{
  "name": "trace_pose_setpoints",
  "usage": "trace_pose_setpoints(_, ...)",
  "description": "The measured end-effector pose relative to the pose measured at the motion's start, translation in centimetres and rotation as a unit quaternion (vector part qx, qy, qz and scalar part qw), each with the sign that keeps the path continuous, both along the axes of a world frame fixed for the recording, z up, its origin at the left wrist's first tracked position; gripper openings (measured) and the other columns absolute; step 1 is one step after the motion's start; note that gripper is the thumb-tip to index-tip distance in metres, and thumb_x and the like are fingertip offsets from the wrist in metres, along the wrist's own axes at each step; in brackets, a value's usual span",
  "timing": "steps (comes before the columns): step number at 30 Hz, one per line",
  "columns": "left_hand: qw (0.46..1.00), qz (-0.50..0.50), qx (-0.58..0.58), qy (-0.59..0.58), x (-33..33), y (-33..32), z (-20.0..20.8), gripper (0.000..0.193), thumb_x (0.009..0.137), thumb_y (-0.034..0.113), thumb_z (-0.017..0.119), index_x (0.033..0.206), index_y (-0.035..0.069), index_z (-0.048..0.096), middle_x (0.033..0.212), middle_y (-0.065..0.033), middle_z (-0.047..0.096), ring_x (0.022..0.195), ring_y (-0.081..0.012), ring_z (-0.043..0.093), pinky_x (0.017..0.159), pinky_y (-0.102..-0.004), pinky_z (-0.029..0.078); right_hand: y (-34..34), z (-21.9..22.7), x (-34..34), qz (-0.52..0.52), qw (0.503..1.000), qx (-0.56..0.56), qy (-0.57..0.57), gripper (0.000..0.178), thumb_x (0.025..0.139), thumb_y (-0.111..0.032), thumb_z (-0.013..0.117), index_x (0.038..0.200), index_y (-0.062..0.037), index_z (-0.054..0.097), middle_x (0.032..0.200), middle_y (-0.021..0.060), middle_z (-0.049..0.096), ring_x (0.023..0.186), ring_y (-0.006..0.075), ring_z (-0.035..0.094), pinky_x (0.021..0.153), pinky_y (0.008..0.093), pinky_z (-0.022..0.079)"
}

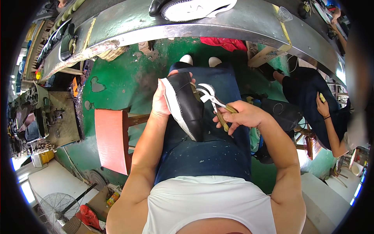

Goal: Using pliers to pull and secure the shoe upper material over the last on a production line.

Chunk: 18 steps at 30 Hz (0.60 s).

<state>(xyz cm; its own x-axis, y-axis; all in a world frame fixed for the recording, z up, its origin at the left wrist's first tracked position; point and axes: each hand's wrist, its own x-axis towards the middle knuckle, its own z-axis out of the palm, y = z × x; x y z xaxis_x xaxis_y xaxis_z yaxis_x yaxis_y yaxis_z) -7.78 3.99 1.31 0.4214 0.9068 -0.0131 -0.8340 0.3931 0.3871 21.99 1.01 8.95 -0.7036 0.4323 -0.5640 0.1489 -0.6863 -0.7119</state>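
Note:
My left hand (159, 100) is closed around the side of a black shoe (186, 95), which it holds up over my lap. A white, crimped strip runs along the shoe's left edge, and some fingertips show at its far end. In my right hand (247, 114) is a pair of pincers (211, 96), gripped by its worn yellowish handles. The curved jaws stand apart just right of the shoe's opening; whether they touch it I cannot tell. A dark blue apron (210, 160) covers my legs under both hands.
Across the far side runs a metal workbench (128, 36), bearing another black-and-white shoe (193, 9) and several shoes at left. A reddish stool-like block (112, 140) stands by my left arm. At right sits a co-worker (311, 97). A fan (58, 212) stands lower left.

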Motion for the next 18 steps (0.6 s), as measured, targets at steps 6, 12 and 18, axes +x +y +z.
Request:
trace_pose_setpoints(6,0.999,-0.025,0.025,0.011,1.1,0.0,-0.1,0.063,0.095,0.059,0.053,0.141,0.015,0.051,0.147,-0.0254,0.045,0.139,-0.0461,0.036,0.108,-0.0585,0.042,1.7,-0.1,0.8,0.023,0.986,-0.13,0.1,0.046,0.097,-0.025,0.063,0.129,0.0061,0.052,0.12,0.0198,0.063,0.102,0.0275,0.068,0.066,0.0356,0.061)
trace_pose_setpoints(12,0.998,-0.029,0.006,0.057,1.4,-0.2,-0.1,0.065,0.092,0.058,0.059,0.138,0.013,0.051,0.146,-0.0248,0.045,0.138,-0.0442,0.04,0.111,-0.0569,0.038,-1.3,-2.1,0.7,-0.097,0.978,-0.162,0.092,0.035,0.099,-0.025,0.061,0.116,0.0056,0.058,0.093,0.0122,0.066,0.079,0.0207,0.07,0.043,0.0166,0.04)
trace_pose_setpoints(18,0.997,-0.011,-0.03,0.074,1.5,-0.2,-0.9,0.064,0.094,0.054,0.058,0.14,0.011,0.048,0.142,-0.0212,0.05,0.132,-0.0388,0.049,0.106,-0.0505,0.046,-3.5,-5.5,4.1,-0.13,0.977,-0.166,0.002,0.031,0.1,-0.022,0.059,0.116,0.0046,0.058,0.096,0.0124,0.067,0.081,0.0186,0.07,0.048,0.0193,0.045)
